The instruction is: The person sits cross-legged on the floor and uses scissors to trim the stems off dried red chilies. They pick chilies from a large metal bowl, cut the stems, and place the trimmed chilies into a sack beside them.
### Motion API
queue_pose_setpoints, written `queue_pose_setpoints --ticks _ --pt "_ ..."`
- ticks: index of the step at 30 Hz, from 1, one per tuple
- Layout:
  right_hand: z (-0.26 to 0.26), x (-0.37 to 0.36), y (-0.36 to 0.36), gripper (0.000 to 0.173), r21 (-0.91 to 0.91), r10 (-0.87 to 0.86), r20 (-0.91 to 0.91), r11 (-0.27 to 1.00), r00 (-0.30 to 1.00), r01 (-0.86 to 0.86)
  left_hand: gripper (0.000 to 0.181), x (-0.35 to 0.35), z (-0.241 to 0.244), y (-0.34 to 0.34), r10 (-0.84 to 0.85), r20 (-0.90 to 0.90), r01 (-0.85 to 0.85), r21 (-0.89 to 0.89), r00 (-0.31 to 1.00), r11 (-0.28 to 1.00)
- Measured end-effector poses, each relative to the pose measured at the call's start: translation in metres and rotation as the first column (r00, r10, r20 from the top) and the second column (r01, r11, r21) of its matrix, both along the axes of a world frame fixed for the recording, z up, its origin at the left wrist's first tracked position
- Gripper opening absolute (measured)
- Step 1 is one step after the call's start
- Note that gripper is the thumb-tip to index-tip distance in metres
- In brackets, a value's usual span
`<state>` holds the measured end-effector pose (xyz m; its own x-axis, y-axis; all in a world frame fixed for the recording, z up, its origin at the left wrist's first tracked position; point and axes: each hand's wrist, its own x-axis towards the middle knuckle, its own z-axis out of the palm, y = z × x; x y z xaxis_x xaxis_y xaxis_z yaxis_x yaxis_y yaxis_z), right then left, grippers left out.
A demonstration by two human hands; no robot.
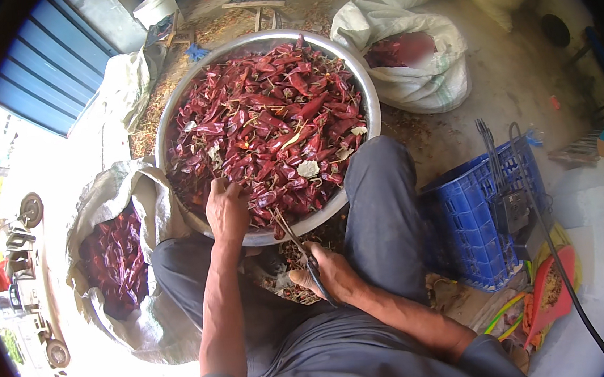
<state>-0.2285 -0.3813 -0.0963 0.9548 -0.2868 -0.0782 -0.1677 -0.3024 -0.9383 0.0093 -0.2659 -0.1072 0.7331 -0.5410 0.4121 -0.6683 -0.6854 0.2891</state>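
Observation:
A wide metal basin (374, 100) heaped with dried red chili peppers (272, 109) stands before my knees. My left hand (226, 209) reaches over its near rim, fingers bent down among the peppers at the lower left; whether they pinch one is hidden. My right hand (324, 273) holds a pair of scissors (308, 256) by the handles, the blades pointing up and left over the basin's near rim. A dark red pepper lies close to the blade tips. Pale dry leaves (308, 169) and stems are mixed among the peppers.
At my left is an open woven sack (80, 237) of red peppers; another sack (447, 84) with peppers lies at the upper right. A blue plastic crate (462, 233) is by my right knee, a red scoop-like container (560, 289) beyond it. A low stool (257, 3) stands behind the basin.

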Motion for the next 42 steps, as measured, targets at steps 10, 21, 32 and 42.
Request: queue_pose_setpoints --ticks 10,21,32,42 --pt "-0.010 -0.003 0.003 0.067 -0.364 0.017 0.168 0.930 0.986 0.046 0.015 -0.089 0.037 0.029 -0.104 -0.384 0.072 -0.098 0.917 0.993" --pt "0.013 -0.005 -0.004 0.053 0.428 0.184 -0.061 0.893 0.981 -0.141 0.012 -0.104 0.020 0.037 -0.182 -0.660 -0.150 -0.414 0.729 0.898" --pt "0.031 -0.010 -0.018 0.051 0.885 0.250 0.216 0.358 0.944 -0.297 0.006 -0.116 0.032 0.047 -0.379 -0.828 -0.547 -0.558 0.413 0.624" --pt "0.029 -0.018 -0.012 0.061 0.927 0.430 -0.130 0.373 0.893 -0.044 0.032 -0.021 0.158 0.162 0.629 0.593 -0.818 0.090 0.502 0.568"
